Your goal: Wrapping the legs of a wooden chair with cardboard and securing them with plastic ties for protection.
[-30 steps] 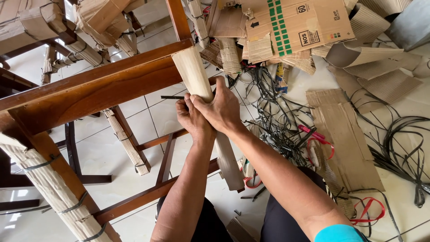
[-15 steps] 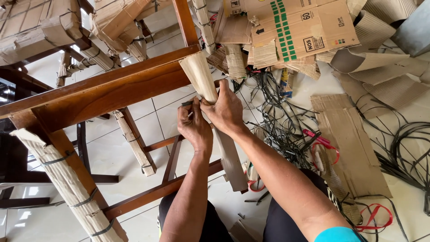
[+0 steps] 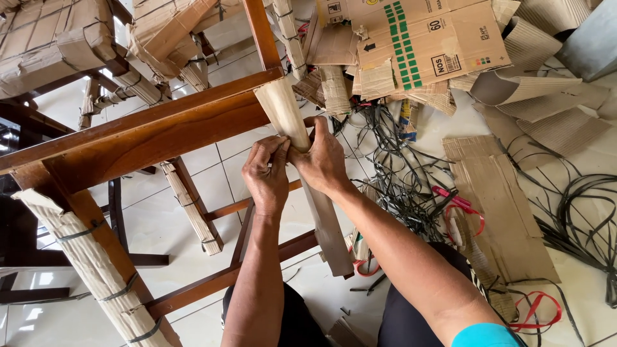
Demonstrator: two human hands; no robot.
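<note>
Floor point(image 3: 148, 225): pale glossy tiles, cluttered on the right side.

Frame point(image 3: 141, 132): dark wood furniture lying tipped over, long rail running diagonally from lower left to upper middle. Lower rungs point(image 3: 225, 276) cross under the person's forearms.

Box point(image 3: 424, 42): flattened carton with green squares at top, lying on more torn cardboard. Sheets point(image 3: 501, 199) of corrugated board lie flat at right, rolled pieces above them.

Wrapped leg point(image 3: 87, 257) at lower left: corrugated card bound with dark straps. Another strapped leg point(image 3: 189, 202) sits between the frame and the hands. More wrapped furniture at top left.

Straps point(image 3: 392, 173): tangle of black banding on the floor just right of the hands, more loops at far right. Red band point(image 3: 459, 209) lies among them, another at bottom right.

Sleeve point(image 3: 283, 109): pale card wrap around the frame's leg, running from the rail joint down to a free end near the person's knees. It sits mid-picture, both hands on it.

Right hand point(image 3: 324, 160): fingers curled round the sleeve from the right, clamping it to the leg.

Left hand point(image 3: 267, 173): fingers bent, tips pressed against the sleeve's left edge beside the right thumb. Cannot tell whether it pinches anything; what lies under the fingers is hidden.

The hands touch each other at the sleeve.
</note>
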